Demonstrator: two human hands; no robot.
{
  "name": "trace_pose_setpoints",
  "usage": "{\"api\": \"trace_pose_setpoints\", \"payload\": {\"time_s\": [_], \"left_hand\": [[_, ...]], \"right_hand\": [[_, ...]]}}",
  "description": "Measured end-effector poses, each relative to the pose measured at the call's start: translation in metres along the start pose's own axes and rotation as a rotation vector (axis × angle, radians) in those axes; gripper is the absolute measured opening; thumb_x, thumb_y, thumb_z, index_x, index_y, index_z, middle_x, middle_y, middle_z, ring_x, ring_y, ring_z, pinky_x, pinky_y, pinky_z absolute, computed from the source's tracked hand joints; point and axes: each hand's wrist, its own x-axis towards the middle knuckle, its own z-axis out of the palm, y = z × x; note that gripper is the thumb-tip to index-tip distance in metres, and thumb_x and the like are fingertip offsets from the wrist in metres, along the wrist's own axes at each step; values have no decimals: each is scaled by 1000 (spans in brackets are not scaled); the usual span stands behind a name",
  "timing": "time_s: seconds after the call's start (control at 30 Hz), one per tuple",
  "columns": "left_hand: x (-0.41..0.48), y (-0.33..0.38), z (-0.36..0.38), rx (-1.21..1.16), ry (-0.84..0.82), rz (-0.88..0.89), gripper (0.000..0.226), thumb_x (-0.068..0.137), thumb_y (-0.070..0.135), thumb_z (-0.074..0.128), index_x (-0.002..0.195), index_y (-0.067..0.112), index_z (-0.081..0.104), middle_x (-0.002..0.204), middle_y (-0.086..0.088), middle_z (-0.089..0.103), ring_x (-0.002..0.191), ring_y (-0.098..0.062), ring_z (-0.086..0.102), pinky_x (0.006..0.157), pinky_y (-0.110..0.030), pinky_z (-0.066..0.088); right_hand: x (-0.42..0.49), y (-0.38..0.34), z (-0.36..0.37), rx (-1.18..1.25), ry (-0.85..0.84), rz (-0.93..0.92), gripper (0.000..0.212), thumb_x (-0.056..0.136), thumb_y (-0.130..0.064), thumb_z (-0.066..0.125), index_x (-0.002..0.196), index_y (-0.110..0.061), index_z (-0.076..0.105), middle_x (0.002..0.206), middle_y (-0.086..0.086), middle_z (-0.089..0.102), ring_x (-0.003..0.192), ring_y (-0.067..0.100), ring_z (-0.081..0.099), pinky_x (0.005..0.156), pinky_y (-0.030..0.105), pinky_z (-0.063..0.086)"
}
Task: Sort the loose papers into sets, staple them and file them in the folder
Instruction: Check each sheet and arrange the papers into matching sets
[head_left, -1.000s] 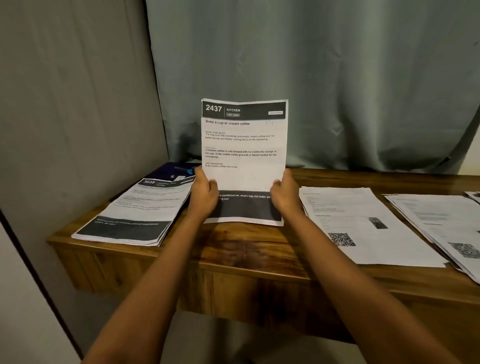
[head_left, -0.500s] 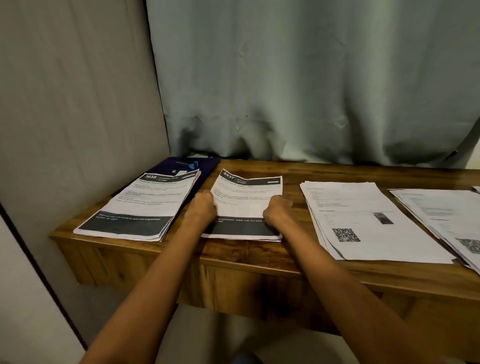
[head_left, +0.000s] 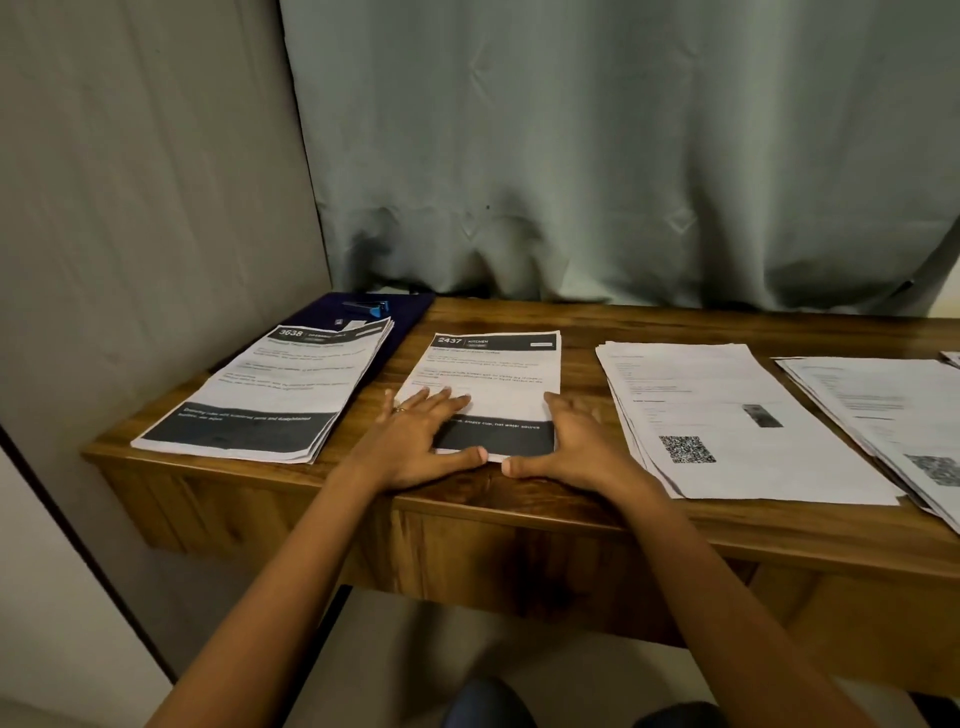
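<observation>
On the wooden table (head_left: 519, 499): one dark blue folder (head_left: 410, 312) at back left, with one blue stapler (head_left: 371, 307) on it. Four paper piles lie in a row. The 3638 pile (head_left: 270, 389) overlaps the folder. The 2437 pile (head_left: 493, 379) lies flat at centre. The left hand (head_left: 421, 441), fingers straight, presses its near left corner. The right hand (head_left: 576, 447), fingers straight, touches its right edge. The third pile (head_left: 727, 415) and fourth pile (head_left: 883, 410) each show one QR code.

On the counter (head_left: 571, 322) the 2437 set (head_left: 498, 374) lies central. At its nine o'clock is the 3638 stack (head_left: 270, 384), its far end overlapping the folder (head_left: 410, 312), which carries the stapler (head_left: 371, 307). At three o'clock is the QR-code stack (head_left: 727, 415), then another stack (head_left: 883, 405).
</observation>
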Motion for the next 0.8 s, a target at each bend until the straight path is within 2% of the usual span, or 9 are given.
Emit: {"api": "trace_pose_setpoints", "payload": {"time_s": [0.07, 0.3, 0.4, 0.47, 0.57, 0.63, 0.73, 0.8], "left_hand": [[1, -3, 6, -28, -35, -15, 118, 49, 101, 6, 150, 40, 18, 160, 5, 14, 147, -17, 9, 118, -52, -2], [1, -4, 11, -25, -22, -30, 102, 61, 91, 16, 149, 40, 20, 159, 8, 17, 146, -14, 12, 119, -46, 3], [-1, 0, 7, -11, -11, -21, 111, 55, 97, 10, 148, 38, 24, 158, 6, 21, 145, -15, 18, 118, -50, 5], [0, 5, 3, 14, 56, 2, 107, 60, 96, 8, 147, 37, 27, 156, 3, 28, 143, -17, 24, 117, -55, 3], [6, 28, -7, -31, 191, 94, 94, 71, 88, 14, 146, 34, 31, 152, 2, 35, 140, -17, 30, 117, -54, 0], [14, 54, -13, -152, 212, 144, 86, 75, 83, 20, 143, 32, 36, 151, 4, 37, 139, -17, 33, 118, -49, 1], [32, 93, -13, -297, 188, 183, 74, 82, 74, 35, 140, 29, 41, 149, 2, 40, 137, -20, 34, 117, -48, 18], [46, 117, -10, -344, 176, 188, 67, 87, 64, 46, 141, 25, 41, 148, 0, 42, 135, -21, 37, 111, -39, 31]], "right_hand": [[-1, 2, 4, -10, -6, 14, 102, 71, -54, 75, 150, -18, 20, 155, 6, 21, 142, 29, 14, 112, 41, 24], [0, 7, 12, -65, 11, -22, 88, 77, -57, 68, 145, -16, 30, 147, 6, 31, 134, 24, 23, 106, 38, 31], [-1, 7, 7, -41, 4, -39, 90, 76, -56, 69, 145, -15, 30, 148, 6, 31, 135, 24, 25, 106, 37, 31], [-2, 9, -4, 69, 18, -59, 87, 77, -52, 71, 145, -15, 32, 148, 6, 33, 135, 22, 32, 105, 34, 33], [-8, 13, -31, 312, 150, -99, 62, 83, -39, 69, 136, -16, 46, 140, 2, 46, 126, 18, 47, 98, 28, 42], [-11, 22, -53, 315, 315, -75, 47, 86, -35, 67, 128, -19, 53, 136, 0, 50, 122, 16, 50, 95, 28, 43], [-13, 55, -84, 175, 435, 18, 41, 89, -32, 64, 126, -17, 56, 137, 4, 51, 122, 21, 50, 97, 33, 43], [-14, 83, -99, 60, 425, 119, 41, 90, -32, 62, 126, -13, 56, 136, 9, 52, 121, 24, 51, 97, 34, 41]]}}
